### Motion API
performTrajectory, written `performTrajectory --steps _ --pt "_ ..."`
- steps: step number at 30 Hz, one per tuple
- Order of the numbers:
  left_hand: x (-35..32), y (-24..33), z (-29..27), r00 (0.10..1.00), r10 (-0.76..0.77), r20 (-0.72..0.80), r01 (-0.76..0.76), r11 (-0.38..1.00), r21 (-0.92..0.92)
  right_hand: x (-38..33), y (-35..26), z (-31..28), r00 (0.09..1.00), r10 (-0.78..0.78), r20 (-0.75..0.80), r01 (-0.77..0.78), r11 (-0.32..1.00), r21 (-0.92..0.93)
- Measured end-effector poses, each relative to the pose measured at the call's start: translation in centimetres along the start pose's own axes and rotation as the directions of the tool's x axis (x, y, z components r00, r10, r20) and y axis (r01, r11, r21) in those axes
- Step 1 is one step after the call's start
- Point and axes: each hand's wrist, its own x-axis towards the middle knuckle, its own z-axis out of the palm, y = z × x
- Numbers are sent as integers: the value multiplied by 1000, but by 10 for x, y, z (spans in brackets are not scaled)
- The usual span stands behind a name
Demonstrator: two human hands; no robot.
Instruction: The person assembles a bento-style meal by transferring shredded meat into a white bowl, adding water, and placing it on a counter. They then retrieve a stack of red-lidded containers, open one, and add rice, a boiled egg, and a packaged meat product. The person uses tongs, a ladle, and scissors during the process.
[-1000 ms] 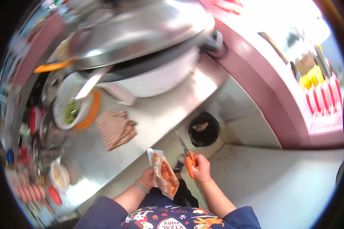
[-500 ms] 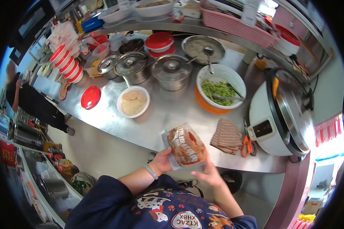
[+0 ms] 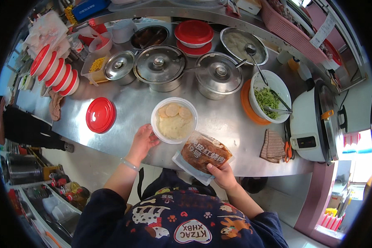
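Observation:
My right hand [image 3: 224, 175] grips a clear plastic food pouch [image 3: 206, 153] by its lower right edge, thumb on top. Reddish-brown food in sauce shows through the pouch, and its upper edge overlaps the lower right rim of a round white tub [image 3: 155, 124]. Rice [image 3: 175, 127] with pale round slices on top fills that tub. My left hand [image 3: 144, 142], with a pale bangle at the wrist, is open beside the tub's lower left rim, fingers apart; whether the fingertips touch it I cannot tell. Left of the tub lies a red lid [image 3: 101, 115].
Lidded steel pots [image 3: 159, 66] line the back of the steel counter [image 3: 126, 142]. A white bowl of shredded greens [image 3: 270, 99] with tongs, a striped cloth [image 3: 273, 145], orange-handled scissors [image 3: 287, 151] and a rice cooker [image 3: 318, 128] stand right. Stacked red-lidded tubs [image 3: 56, 72] lean at left.
My left hand has let go of the pouch and moved left to the tub. The right hand now holds the pouch alone, beside the tub. The view has shifted closer to the counter.

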Motion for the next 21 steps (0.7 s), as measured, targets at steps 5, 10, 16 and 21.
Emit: performTrajectory --steps 5,10,16,21 --pt "13 -15 11 984 -167 63 172 981 -85 6 -6 9 998 -24 -60 26 999 34" --pt "3 -9 9 989 -90 113 98 993 -67 17 -25 9 996 79 39 -81 996 44" --pt "-52 11 5 905 -123 407 35 976 217 50 -28 21 956 245 159 -261 961 91" --pt "5 35 5 925 379 42 -338 764 550 52 -31 13 965 231 124 -240 969 61"
